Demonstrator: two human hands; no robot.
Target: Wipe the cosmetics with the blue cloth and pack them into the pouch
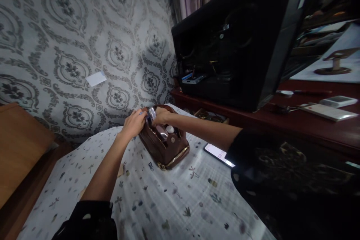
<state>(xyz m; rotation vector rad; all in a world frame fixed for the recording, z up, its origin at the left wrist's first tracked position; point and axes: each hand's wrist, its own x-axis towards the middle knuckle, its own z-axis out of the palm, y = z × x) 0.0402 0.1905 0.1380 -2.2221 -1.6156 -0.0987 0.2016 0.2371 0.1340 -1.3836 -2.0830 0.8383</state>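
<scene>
A glossy brown pouch (168, 149) with a gold zipper lies open on a floral bedsheet (168, 198). Inside it I see a white rounded item (170, 129) and other small things. My left hand (134, 123) is at the pouch's far left edge, fingers curled. My right hand (161, 115) is closed at the pouch's far end. Between the two hands sits a small silvery-blue object (151, 113), pinched from both sides; I cannot make out what it is.
A phone (218, 153) with a lit screen lies on the sheet right of the pouch. A dark wooden desk (309, 123) carries a large black monitor (236, 41) and flat white items. Patterned wall ahead; wooden furniture (19, 146) at left.
</scene>
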